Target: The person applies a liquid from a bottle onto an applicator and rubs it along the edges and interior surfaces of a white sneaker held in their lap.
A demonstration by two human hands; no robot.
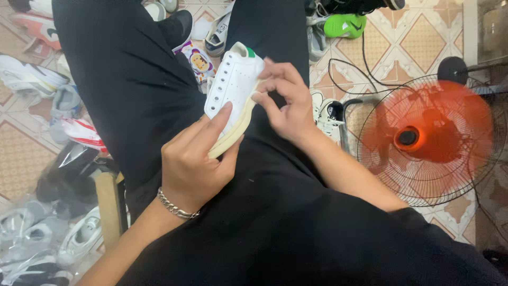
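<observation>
Left hand (193, 161) grips the white shoe (233, 87) by its sole while right hand (286, 103) pinches its edge, steadying it above the lap.

Two hands (196, 159), one white sneaker (233, 85), one orange fan (428, 140), one green shoe (344, 25), one bracelet (177, 206).
</observation>
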